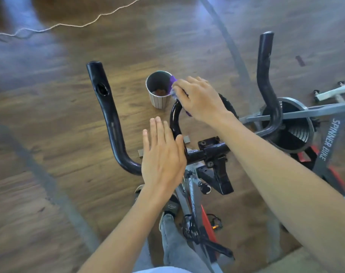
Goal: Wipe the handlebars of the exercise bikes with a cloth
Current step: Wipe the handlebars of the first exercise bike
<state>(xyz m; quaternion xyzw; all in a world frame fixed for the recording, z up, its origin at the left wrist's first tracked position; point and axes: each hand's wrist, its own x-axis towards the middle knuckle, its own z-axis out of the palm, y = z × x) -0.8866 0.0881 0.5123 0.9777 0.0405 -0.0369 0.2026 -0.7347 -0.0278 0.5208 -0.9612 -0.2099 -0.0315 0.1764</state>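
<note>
My right hand (197, 97) presses the purple cloth (174, 79) onto the handlebar's centre loop (174, 119), mid-wipe; my left hand (161, 154) hovers flat, fingers straight, gripping nothing. Next: sweep toward the outer horns (106, 107).

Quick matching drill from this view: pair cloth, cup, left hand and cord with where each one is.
1 cloth
2 cup
3 left hand
4 cord

a standing on the floor beyond the handlebar
b flat, fingers straight, by the centre loop
c lying across the far floor
d under the right hand on the loop

Pairs: 1-d, 2-a, 3-b, 4-c
</note>
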